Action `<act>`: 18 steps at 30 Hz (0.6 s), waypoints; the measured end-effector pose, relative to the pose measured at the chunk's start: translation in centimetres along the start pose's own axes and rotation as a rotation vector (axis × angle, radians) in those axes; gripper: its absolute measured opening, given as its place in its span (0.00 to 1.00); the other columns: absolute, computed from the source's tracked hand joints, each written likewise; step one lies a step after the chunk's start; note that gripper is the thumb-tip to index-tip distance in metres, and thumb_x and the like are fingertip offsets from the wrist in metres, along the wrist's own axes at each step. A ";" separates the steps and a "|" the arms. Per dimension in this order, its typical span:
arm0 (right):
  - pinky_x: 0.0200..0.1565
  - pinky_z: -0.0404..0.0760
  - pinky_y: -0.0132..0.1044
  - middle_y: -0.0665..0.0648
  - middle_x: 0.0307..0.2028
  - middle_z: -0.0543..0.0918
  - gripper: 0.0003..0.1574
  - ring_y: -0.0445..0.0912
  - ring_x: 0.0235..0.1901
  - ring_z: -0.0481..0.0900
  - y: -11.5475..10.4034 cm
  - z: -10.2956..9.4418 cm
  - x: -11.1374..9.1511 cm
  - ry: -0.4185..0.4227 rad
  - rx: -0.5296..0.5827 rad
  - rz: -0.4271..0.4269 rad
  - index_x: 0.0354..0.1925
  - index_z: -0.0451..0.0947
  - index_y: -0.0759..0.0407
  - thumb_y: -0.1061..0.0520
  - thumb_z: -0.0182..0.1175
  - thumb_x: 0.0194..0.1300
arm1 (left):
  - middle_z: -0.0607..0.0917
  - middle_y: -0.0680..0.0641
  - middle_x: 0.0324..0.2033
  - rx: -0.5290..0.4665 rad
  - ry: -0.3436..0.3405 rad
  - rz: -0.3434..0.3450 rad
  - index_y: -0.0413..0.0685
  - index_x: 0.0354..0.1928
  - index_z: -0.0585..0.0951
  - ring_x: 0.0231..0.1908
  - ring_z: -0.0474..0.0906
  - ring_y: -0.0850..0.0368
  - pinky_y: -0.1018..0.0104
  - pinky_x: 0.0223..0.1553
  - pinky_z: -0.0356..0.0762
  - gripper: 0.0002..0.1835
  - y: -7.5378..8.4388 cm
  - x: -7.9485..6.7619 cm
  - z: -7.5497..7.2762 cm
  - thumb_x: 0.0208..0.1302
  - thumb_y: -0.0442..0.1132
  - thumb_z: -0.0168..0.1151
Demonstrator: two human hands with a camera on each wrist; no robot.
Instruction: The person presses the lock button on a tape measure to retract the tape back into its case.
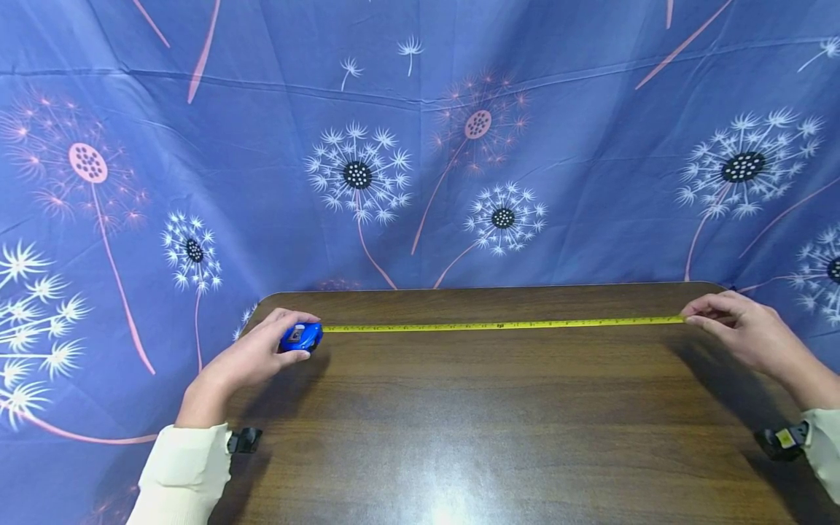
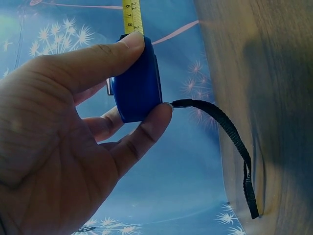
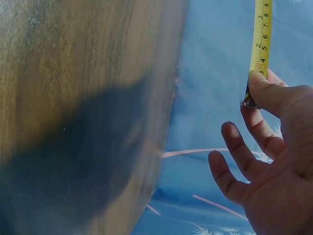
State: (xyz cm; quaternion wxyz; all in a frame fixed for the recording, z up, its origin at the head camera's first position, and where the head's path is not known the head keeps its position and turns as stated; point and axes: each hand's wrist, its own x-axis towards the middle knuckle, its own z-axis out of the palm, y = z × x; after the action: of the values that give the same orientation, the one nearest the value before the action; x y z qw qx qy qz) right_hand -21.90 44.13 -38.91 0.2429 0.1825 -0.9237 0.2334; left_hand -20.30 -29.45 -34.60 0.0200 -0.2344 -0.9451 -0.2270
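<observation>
A blue tape measure [image 1: 302, 337] is gripped by my left hand [image 1: 257, 348] toward the left of the table. In the left wrist view the thumb lies on the case [image 2: 139, 83] and other fingers wrap its far side and lower end. A black wrist strap [image 2: 230, 129] dangles from it. The yellow blade [image 1: 502, 325] stretches nearly level across the head view to my right hand [image 1: 748, 329]. Thumb and fingers there pinch the blade close to its metal end hook [image 3: 250, 104], while the other fingers [image 3: 239, 147] are spread loosely.
Below the blade lies a brown wood-grain table [image 1: 459, 408] with rounded back corners. A blue cloth [image 1: 420, 146] printed with dandelions hangs behind it and along the sides. Both wrists wear small black cameras [image 1: 245, 440] near the cream sleeves [image 1: 186, 467].
</observation>
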 end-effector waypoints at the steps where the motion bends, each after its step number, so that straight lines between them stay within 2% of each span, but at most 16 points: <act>1: 0.31 0.71 0.18 0.39 0.33 0.79 0.13 0.22 0.32 0.73 0.0 0.0 0.0 -0.003 0.001 0.001 0.34 0.84 0.56 0.73 0.70 0.61 | 0.75 0.39 0.58 0.000 0.001 0.002 0.52 0.67 0.75 0.58 0.74 0.38 0.37 0.57 0.73 0.27 0.0 0.0 0.0 0.68 0.38 0.71; 11: 0.33 0.71 0.17 0.40 0.34 0.80 0.16 0.22 0.34 0.71 -0.5 0.6 -0.1 0.007 -0.006 -0.035 0.34 0.84 0.54 0.74 0.72 0.57 | 0.75 0.40 0.58 0.003 0.000 0.002 0.53 0.67 0.75 0.58 0.75 0.38 0.37 0.57 0.73 0.27 0.0 0.0 0.1 0.68 0.39 0.71; 18: 0.33 0.71 0.18 0.42 0.33 0.80 0.15 0.22 0.35 0.70 -0.7 0.7 -0.3 -0.009 -0.017 -0.021 0.34 0.84 0.54 0.73 0.72 0.58 | 0.75 0.40 0.58 0.001 -0.005 0.002 0.52 0.67 0.75 0.58 0.74 0.39 0.38 0.57 0.73 0.27 0.0 0.1 0.1 0.68 0.39 0.71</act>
State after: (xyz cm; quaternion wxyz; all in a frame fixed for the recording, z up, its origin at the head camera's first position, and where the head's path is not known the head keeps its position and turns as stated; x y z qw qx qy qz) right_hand -21.65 43.28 -39.38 0.2429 0.1911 -0.9248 0.2221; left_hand -20.39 -29.35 -34.69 0.0178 -0.2361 -0.9449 -0.2260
